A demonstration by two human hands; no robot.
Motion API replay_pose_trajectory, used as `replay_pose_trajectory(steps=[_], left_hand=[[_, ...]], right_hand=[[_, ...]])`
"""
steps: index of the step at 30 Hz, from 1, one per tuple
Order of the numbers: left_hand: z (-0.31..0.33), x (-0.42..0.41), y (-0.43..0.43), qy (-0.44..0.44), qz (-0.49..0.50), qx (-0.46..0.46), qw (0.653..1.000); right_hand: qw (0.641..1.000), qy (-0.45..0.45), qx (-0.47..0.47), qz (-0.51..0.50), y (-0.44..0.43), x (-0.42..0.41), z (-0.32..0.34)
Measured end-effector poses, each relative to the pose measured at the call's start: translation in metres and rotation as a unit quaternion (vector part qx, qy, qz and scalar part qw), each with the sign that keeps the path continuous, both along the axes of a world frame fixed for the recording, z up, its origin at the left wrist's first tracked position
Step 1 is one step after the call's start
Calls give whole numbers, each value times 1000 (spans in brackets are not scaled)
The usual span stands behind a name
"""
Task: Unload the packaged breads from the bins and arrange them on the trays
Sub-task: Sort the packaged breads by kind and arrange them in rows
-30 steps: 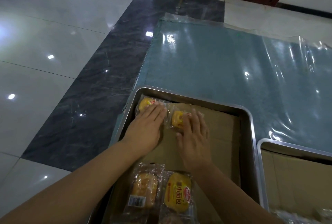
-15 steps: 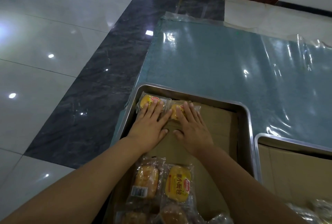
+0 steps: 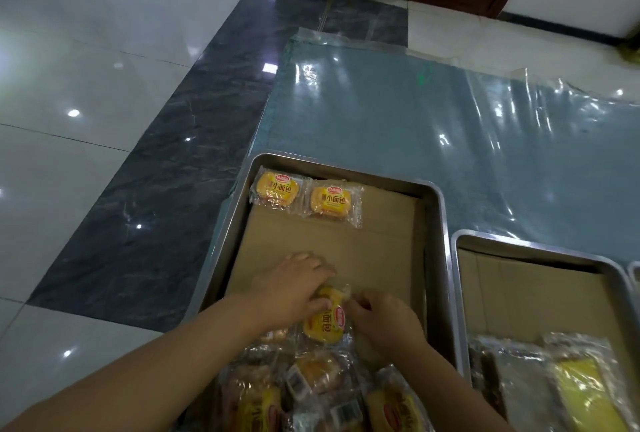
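My left hand [image 3: 294,288] grips the top of a bread pack [image 3: 325,324] at the near pile in the tray [image 3: 439,223], and my right hand [image 3: 384,324] pinches its wrapper. I judge this the pick-up. Next I lift it clear and set it beside the far row [image 3: 330,203].

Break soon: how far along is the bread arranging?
Done: two packaged breads sit together at the far end of the left tray. In hand: left hand and right hand hold a third pack. Left: the near pile and packs on the second tray.
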State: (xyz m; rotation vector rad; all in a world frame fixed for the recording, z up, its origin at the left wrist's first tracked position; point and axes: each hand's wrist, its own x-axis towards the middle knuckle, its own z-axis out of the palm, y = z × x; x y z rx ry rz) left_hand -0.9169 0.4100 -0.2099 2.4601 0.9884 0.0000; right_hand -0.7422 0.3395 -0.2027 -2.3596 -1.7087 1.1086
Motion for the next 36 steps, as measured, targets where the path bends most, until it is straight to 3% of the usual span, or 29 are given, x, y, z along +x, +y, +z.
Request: replay_pose_trajectory(steps=[3, 6, 8, 10, 12, 15, 17, 21, 23, 30, 34, 36], left_hand=[[4, 4, -6, 17, 15, -16, 1000], [12, 8, -7, 14, 39, -47, 998], [23, 11, -8, -54, 93, -127, 986], [33, 15, -9, -141, 168, -220, 950], [39, 21, -9, -195, 239, -260, 915], [40, 34, -8, -232, 336, -271, 871], [36, 44, -8, -246, 383, -287, 843], [26, 63, -9, -271, 444, -307, 797], [22, 74, -4, -277, 465, -298, 786], [16, 114, 28, -308, 455, -285, 786], [12, 131, 45, -280, 356, -248, 857], [7, 132, 48, -224, 331, -158, 903]], right_hand=[[993, 103, -22, -60, -13, -8, 0], [961, 223, 31, -163, -18, -10, 5], [946, 260, 70, -180, -15, -5, 14], [939, 272, 110, -180, -13, 2, 23], [950, 205, 170, -163, -11, 8, 30], [960, 10, 275, -57, -15, 15, 33], [958, -80, 271, 37, -18, 16, 28], [947, -164, 256, 104, -18, 20, 15], [945, -165, 260, 107, -12, 26, 10], [927, -146, 342, 45, 31, 53, 4], [916, -167, 362, 41, 57, 71, -2], [931, -180, 314, 41, 67, 76, -8]])
